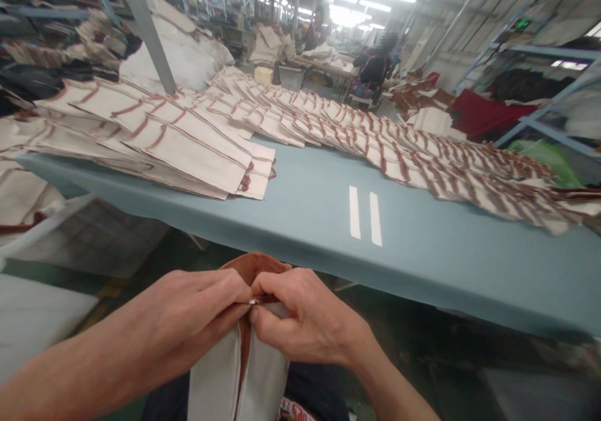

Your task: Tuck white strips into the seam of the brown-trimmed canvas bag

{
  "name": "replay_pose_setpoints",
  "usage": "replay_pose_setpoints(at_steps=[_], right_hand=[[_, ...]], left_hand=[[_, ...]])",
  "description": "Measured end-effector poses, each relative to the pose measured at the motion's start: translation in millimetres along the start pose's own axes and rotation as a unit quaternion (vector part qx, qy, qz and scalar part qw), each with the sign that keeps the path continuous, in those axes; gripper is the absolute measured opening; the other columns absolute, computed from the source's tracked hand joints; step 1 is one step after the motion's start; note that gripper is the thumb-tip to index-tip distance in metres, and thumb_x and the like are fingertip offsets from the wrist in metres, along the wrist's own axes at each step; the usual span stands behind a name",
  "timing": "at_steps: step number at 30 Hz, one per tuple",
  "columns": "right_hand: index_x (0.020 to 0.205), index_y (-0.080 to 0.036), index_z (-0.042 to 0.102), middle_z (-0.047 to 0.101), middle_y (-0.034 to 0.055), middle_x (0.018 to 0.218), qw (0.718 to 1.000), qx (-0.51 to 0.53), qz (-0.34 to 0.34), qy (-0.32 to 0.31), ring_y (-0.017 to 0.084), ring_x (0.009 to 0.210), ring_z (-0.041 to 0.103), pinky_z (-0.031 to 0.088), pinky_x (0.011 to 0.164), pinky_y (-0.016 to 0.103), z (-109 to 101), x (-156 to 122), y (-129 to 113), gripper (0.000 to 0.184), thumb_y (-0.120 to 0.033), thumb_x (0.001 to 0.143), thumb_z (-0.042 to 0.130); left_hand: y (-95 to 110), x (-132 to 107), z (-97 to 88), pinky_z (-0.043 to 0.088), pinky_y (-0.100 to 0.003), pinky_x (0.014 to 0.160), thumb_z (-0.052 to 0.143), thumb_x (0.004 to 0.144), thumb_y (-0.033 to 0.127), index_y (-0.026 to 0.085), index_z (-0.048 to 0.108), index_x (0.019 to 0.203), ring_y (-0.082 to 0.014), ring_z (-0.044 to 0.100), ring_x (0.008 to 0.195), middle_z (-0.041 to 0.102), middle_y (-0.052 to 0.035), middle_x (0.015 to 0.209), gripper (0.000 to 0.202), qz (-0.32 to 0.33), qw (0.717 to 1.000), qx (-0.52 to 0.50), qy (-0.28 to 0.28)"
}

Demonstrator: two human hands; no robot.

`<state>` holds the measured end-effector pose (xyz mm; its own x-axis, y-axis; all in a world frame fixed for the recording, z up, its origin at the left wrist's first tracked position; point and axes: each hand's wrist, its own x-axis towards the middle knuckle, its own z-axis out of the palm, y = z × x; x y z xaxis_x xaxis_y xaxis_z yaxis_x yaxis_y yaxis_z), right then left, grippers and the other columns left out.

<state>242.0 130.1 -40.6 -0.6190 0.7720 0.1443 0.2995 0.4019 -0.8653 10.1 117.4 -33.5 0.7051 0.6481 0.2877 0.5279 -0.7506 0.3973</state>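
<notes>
A cream fabric piece with brown trim (213, 377) hangs in front of my lap, short of the table's near edge. My left hand (206, 302) pinches its upper edge from the left. From the right, my right hand (300, 314) grips the same piece, thumb and forefinger meeting the left fingertips. Between the fingertips shows a small shiny bit (253, 302), too small to name. Brown fabric (258, 263) curves up behind the hands. A brown-lined gap runs down the front of the piece below the fingers.
A blue-covered table (310, 202) stretches across in front of me. Two white strips (354, 213) lie on it. Overlapping cream pieces with brown edging lie in a left stack (188, 139) and a long row (375, 139). A person (373, 64) sits farther back. A grey post (148, 33) rises behind the stack.
</notes>
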Motion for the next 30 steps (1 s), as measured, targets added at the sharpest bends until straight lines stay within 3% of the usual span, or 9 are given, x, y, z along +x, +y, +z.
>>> replay_pose_setpoints(at_steps=[3, 6, 11, 18, 25, 30], right_hand=[[0.068, -0.023, 0.047, 0.049, -0.0068, 0.065, 1.000, 0.000, 0.002, 0.001, 0.011, 0.060, 0.044, 0.029, 0.062, 0.029, 2, 1, 2, 0.019, -0.018, 0.081, 0.061], [0.067, -0.023, 0.050, 0.044, -0.0085, 0.060, 0.999, 0.044, 0.024, 0.012, 0.010, 0.054, 0.040, 0.028, 0.058, 0.027, 4, -1, 2, 0.017, -0.017, 0.079, 0.060], [0.067, -0.023, 0.053, 0.043, -0.0085, 0.059, 0.988, 0.135, 0.072, 0.004, 0.010, 0.054, 0.037, 0.028, 0.052, 0.023, 9, -6, 1, 0.015, -0.020, 0.080, 0.061], [0.072, -0.022, 0.054, 0.044, -0.0070, 0.063, 0.960, 0.253, 0.118, -0.005, 0.011, 0.058, 0.036, 0.027, 0.052, 0.024, 19, -11, 7, 0.021, -0.035, 0.085, 0.066], [0.075, -0.021, 0.057, 0.047, -0.0060, 0.065, 0.954, 0.277, 0.113, 0.004, 0.012, 0.061, 0.039, 0.029, 0.056, 0.025, 27, -14, 8, 0.026, -0.040, 0.089, 0.067], [0.074, -0.021, 0.055, 0.043, -0.0079, 0.064, 0.926, 0.352, 0.135, -0.004, 0.010, 0.059, 0.033, 0.027, 0.054, 0.024, 28, -15, 8, 0.040, -0.052, 0.087, 0.078]], left_hand=[[-5, -8, 5.5, 0.037, -0.028, 0.058, 0.043, 0.109, 0.007, 0.025, 0.054, 0.091, -0.0130, 0.060, 0.061, 0.062, 0.0055, 0.078, 0.027, 0.045, 0.999, 0.006, 0.000], [-4, -12, 7.2, 0.041, -0.028, 0.062, 0.041, 0.108, 0.003, 0.025, 0.056, 0.099, -0.0155, 0.064, 0.070, 0.067, 0.0036, 0.084, 0.028, 0.053, 0.999, 0.004, -0.004], [-2, -20, 9.1, 0.058, -0.028, 0.083, 0.041, 0.104, 0.002, 0.024, 0.062, 0.125, -0.0197, 0.078, 0.096, 0.080, -0.0011, 0.110, 0.037, 0.076, 0.995, 0.056, -0.011], [-3, -41, 18.9, 0.061, -0.032, 0.105, 0.037, 0.099, -0.002, 0.021, 0.064, 0.134, -0.0222, 0.080, 0.100, 0.082, -0.0065, 0.116, 0.049, 0.063, 0.994, 0.095, 0.003], [1, -43, 22.8, 0.065, -0.034, 0.100, 0.038, 0.102, -0.002, 0.018, 0.068, 0.133, -0.0237, 0.080, 0.100, 0.083, -0.0090, 0.114, 0.047, 0.088, 0.987, 0.132, 0.031], [9, -36, 19.9, 0.062, -0.030, 0.095, 0.036, 0.098, -0.008, 0.017, 0.065, 0.134, -0.0209, 0.080, 0.099, 0.085, -0.0067, 0.118, 0.052, 0.105, 0.974, 0.186, 0.073]])
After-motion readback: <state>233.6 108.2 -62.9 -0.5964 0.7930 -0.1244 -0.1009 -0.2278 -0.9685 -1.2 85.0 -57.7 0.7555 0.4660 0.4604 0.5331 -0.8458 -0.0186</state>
